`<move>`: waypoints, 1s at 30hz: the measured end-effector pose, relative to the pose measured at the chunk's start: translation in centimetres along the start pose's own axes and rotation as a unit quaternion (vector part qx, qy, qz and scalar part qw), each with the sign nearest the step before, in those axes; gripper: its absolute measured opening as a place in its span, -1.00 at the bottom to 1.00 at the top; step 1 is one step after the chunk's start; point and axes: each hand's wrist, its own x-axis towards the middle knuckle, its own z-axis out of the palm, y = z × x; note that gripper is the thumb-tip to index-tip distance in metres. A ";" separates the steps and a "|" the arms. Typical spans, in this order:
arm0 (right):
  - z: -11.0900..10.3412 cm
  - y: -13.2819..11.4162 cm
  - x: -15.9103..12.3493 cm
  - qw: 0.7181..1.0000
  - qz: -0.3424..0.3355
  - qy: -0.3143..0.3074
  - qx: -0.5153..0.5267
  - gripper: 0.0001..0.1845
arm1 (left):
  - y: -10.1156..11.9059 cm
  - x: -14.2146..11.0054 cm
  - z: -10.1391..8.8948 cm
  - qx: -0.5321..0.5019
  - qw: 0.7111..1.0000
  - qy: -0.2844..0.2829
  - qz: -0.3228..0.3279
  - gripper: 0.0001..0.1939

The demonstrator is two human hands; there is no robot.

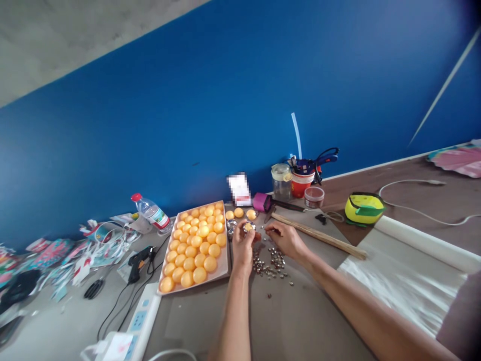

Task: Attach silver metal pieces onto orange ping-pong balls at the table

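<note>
My left hand (pixel 243 245) is closed round a small orange ball partly covered in shiny studs (pixel 248 226), held just above the table. My right hand (pixel 286 238) is beside it with fingers pinched near the ball; what they pinch is too small to see. Below both hands lies a loose pile of small metal studs (pixel 271 264). To the left stands a pink tray (pixel 226 268) filled with several orange balls (pixel 195 244). A few more orange balls (pixel 239 212) and studded ones (pixel 231 224) lie behind my left hand.
A wooden stick (pixel 319 235), a magenta tape roll (pixel 261 201), a jar (pixel 281 181), a red cup of tools (pixel 302 181) and a yellow-green case (pixel 364 207) sit at the back right. A water bottle (pixel 151 211), glue gun (pixel 137 260), power strip (pixel 139 321) and paper scraps lie left.
</note>
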 end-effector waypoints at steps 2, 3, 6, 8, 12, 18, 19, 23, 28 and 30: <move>0.0 -0.3 0.2 0.991 0.062 0.004 0.123 -0.87 | 0.0 0.0 0.0 -0.007 1.000 -0.014 -0.004 -0.54; 0.0 -0.4 0.3 0.980 0.086 0.002 0.179 -0.85 | 0.0 -0.1 0.0 -0.012 1.000 -0.023 -0.007 -0.55; -0.2 -1.2 0.4 0.944 0.113 -0.020 0.308 -0.78 | 0.1 -0.3 0.2 -0.032 0.998 -0.059 -0.016 -0.57; -0.3 -1.6 0.4 0.933 0.111 -0.030 0.341 -0.74 | 0.1 -0.4 0.3 -0.050 0.995 -0.080 -0.020 -0.59; -0.1 -2.1 0.3 0.932 0.116 -0.033 0.341 -0.69 | 0.0 -0.4 0.3 -0.055 0.994 -0.092 -0.021 -0.61; 0.2 -2.0 0.3 0.933 0.123 -0.030 0.337 -0.72 | -0.2 -0.4 0.2 -0.016 0.996 -0.085 -0.014 -0.55; 0.3 -2.0 0.3 0.934 0.124 -0.029 0.335 -0.73 | -0.2 -0.4 0.2 -0.011 0.996 -0.087 -0.011 -0.56; 0.2 -1.7 0.4 0.936 0.126 -0.025 0.328 -0.74 | -0.4 -0.4 0.1 0.002 0.996 -0.087 -0.005 -0.58; -0.1 -1.5 0.4 0.941 0.126 -0.031 0.313 -0.75 | -0.6 -0.4 0.0 0.022 0.996 -0.089 0.009 -0.59; -0.3 -1.5 0.4 0.939 0.131 -0.041 0.314 -0.75 | -0.6 -0.5 0.0 0.033 0.995 -0.092 0.016 -0.59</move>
